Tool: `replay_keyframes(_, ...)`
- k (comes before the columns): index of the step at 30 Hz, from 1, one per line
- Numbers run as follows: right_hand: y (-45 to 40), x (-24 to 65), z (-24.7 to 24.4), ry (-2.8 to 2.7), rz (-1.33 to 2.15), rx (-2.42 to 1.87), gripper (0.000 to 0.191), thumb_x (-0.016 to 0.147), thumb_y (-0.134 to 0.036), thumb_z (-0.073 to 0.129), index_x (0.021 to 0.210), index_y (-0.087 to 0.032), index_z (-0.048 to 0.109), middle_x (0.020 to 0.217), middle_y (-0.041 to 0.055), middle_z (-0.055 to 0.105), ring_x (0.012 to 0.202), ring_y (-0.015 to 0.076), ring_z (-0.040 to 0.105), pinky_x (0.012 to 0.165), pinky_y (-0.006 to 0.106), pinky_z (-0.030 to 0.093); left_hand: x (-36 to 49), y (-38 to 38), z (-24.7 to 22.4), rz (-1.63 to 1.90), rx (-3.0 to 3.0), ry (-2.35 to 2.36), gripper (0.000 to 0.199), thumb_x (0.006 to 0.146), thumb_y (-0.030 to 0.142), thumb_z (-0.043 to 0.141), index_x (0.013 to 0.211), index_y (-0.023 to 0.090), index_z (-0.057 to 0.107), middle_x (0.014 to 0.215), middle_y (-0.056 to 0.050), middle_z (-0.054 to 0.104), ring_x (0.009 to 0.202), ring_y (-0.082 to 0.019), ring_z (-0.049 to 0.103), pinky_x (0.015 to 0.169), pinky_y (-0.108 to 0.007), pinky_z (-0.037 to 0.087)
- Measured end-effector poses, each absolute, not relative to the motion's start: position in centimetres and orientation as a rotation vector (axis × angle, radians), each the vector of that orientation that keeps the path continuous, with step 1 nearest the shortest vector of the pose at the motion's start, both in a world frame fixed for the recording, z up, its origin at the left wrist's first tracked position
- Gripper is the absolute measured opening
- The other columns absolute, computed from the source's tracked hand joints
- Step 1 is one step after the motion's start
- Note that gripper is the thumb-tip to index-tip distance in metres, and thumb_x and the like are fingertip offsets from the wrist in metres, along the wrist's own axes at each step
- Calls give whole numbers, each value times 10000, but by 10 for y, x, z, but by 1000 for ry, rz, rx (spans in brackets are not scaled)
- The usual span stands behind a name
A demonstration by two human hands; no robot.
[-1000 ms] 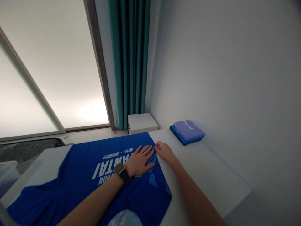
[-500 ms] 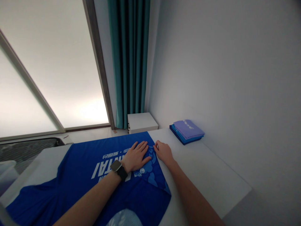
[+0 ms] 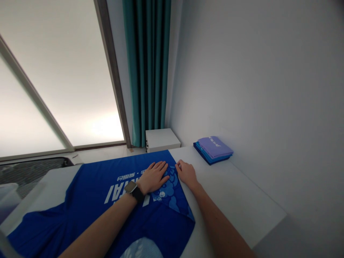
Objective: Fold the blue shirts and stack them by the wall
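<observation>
A blue T-shirt (image 3: pixel 88 190) with white lettering lies spread on the white table. Along its right side a strip with a lighter blue pattern (image 3: pixel 172 190) is turned over onto the shirt. My left hand (image 3: pixel 155 176), with a black-strapped smartwatch (image 3: pixel 132 187) on the wrist, presses flat on the shirt, fingers stretched out and partly over the lettering. Just to the right, my right hand (image 3: pixel 186 173) has its thumb and fingers pinched together at the shirt's right edge.
Folded clothes (image 3: pixel 213 148), purple on top of blue, are stacked on the white table (image 3: pixel 231 197) by the wall. Beyond the table's far edge stands a white cabinet (image 3: pixel 162 138) under a teal curtain (image 3: pixel 150 71). A translucent bin (image 3: pixel 8 199) is at far left.
My left hand has slid slightly to the left over the shirt. The right hand keeps its pinch at the edge, almost unmoved.
</observation>
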State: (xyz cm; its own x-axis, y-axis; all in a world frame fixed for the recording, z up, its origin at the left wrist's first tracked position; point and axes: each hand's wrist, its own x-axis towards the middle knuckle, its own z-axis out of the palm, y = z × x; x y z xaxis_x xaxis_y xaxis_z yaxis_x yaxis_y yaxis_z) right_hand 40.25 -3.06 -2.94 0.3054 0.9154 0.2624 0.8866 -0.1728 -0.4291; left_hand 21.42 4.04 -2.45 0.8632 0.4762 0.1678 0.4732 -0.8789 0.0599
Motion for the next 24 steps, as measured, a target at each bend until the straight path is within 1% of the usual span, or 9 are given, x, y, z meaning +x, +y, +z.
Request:
replay_keyframes(4,-34,416,-31,-1553,170,-1951,210,927,-281,402,880,-211,594,720,-1,636,665,152,575,638,237,359,214,41,-23,281,2999,789,602,980,541,277,1456,188,385,1503,-107,406,1387,-252,358,1129,-431,269)
replay_keyframes(9,-39,419,-30,-1512,202,-1880,233,890,-268,387,921,-206,610,654,-25,594,597,144,538,600,228,377,221,30,-15,304,3022,688,592,980,533,288,1458,194,376,1515,-103,388,1391,-254,352,1130,-440,268)
replay_keyframes(15,-40,416,-29,-1458,191,-1858,248,874,-265,380,886,-200,619,663,-13,604,613,148,551,632,237,398,230,0,-12,343,3046,531,576,986,504,299,1459,183,370,1510,-108,393,1393,-251,351,1142,-444,247)
replay_keyframes(19,-39,416,-31,-1452,190,-1852,256,878,-257,370,899,-200,619,682,-11,620,624,144,561,623,230,398,220,-26,-12,285,3014,388,601,984,523,304,1500,217,281,1542,-82,338,1417,-233,306,1157,-422,223)
replay_keyframes(24,-39,416,-34,-1464,192,-1843,236,869,-250,392,885,-203,623,690,-8,629,645,151,575,636,235,402,202,-45,-12,174,2962,354,628,971,539,340,1515,241,239,1567,-90,274,1434,-250,268,1162,-465,212)
